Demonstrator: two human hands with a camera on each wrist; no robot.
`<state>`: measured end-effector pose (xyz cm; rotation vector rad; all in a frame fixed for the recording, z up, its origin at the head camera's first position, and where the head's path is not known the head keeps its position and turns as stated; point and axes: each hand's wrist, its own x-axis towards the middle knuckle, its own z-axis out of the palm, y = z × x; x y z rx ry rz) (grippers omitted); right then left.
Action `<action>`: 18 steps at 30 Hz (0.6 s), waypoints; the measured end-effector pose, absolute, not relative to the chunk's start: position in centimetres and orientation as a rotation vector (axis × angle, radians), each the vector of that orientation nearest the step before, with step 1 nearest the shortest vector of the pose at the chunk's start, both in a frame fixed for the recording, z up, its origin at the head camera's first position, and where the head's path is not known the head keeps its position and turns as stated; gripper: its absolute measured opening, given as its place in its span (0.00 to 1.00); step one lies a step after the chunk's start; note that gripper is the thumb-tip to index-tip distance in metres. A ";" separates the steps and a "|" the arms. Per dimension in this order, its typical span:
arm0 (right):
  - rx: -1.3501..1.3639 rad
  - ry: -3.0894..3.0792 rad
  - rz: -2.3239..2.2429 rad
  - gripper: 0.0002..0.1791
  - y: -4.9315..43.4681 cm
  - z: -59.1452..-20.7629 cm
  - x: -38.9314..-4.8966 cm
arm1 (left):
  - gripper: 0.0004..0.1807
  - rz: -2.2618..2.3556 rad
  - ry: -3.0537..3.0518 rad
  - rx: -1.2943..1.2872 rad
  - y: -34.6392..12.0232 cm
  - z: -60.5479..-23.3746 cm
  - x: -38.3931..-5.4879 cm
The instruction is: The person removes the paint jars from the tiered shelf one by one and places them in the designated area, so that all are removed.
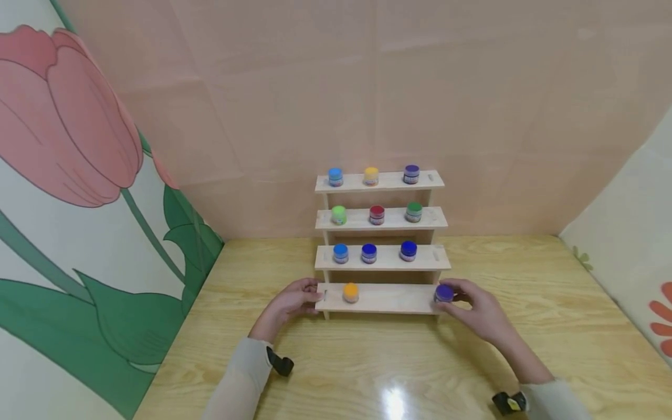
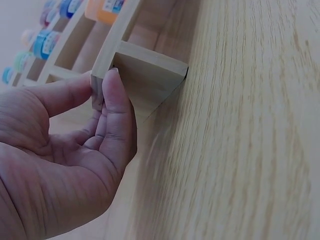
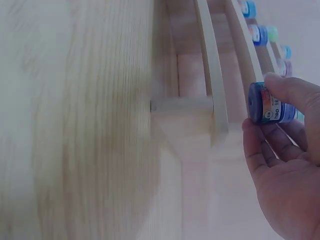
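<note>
A wooden tiered rack stands on the table, with small paint jars on its steps. My left hand pinches the left end of the lowest step, thumb on top and fingers beneath, as the left wrist view shows. Between thumb and fingers, my right hand holds a purple-lidded paint jar at the right end of that step. In the right wrist view, the held jar shows its printed label and appears raised off the board. An orange-lidded jar sits toward the left on the same step.
Three jars stand on each higher step: blue-lidded ones such as this jar, a red-lidded jar and green ones between, and a yellow-lidded jar on top. The wood-grain table meets a pink cloth backdrop.
</note>
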<state>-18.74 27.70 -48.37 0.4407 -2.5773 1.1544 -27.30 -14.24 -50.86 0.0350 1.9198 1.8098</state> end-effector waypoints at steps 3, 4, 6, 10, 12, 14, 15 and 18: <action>0.417 -2.586 1.145 0.26 28.7 -48.4 -18.6 | 0.28 1.809 1.920 0.034 -14.2 -50.9 -27.3; 0.408 -2.587 1.146 0.26 29.1 -48.5 -18.5 | 0.28 1.807 1.921 0.032 -14.2 -50.9 -27.3; 0.388 -2.592 1.151 0.26 29.8 -48.8 -18.5 | 0.29 1.802 1.923 0.033 -14.2 -50.8 -27.3; 0.348 -2.605 1.151 0.26 31.1 -49.4 -18.6 | 0.30 1.797 1.921 0.017 -14.2 -50.8 -27.3; 0.350 -2.602 1.138 0.26 31.7 -49.6 -18.8 | 0.30 1.800 1.918 0.005 -14.2 -50.8 -27.3; 0.354 -2.598 1.118 0.26 32.3 -49.8 -19.1 | 0.29 1.801 1.921 -0.001 -14.3 -50.9 -27.4; 0.355 -2.596 1.107 0.25 32.5 -49.9 -19.3 | 0.29 1.803 1.919 -0.002 -14.3 -50.9 -27.4; 0.352 -2.604 1.080 0.25 33.2 -50.1 -19.9 | 0.28 1.805 1.917 -0.003 -14.4 -50.9 -27.4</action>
